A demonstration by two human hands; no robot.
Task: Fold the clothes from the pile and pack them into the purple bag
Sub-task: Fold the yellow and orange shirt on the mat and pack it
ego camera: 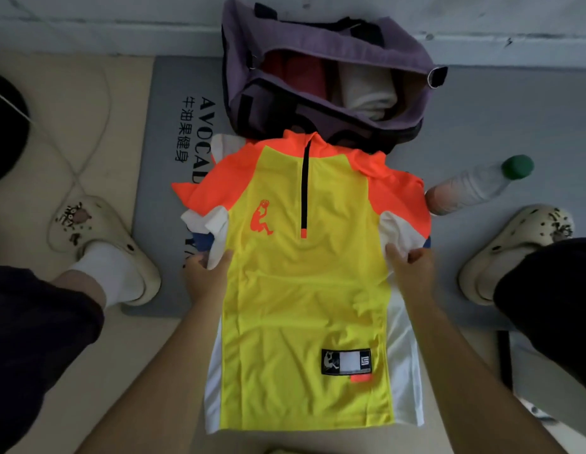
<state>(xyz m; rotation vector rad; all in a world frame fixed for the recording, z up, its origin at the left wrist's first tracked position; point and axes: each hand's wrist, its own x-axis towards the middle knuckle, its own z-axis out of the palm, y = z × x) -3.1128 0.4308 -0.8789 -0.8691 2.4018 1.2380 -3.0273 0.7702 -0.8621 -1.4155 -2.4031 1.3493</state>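
A yellow jersey [301, 290] with orange shoulders, white side panels and a black zip lies face up on the grey mat, spread over other clothes. My left hand [204, 270] pinches its white left sleeve edge. At the opposite side my right hand [411, 263] grips the white right sleeve. Beyond the collar stands the purple bag [317, 47], unzipped, with a red folded garment [294, 77] and a cream one [367, 90] inside.
A plastic bottle with a green cap [481, 183] lies right of the jersey. My feet in cream clogs [101, 244] [517, 250] flank the grey mat [465, 126]. A white cable [88, 152] loops at the left. A pale wall runs behind the bag.
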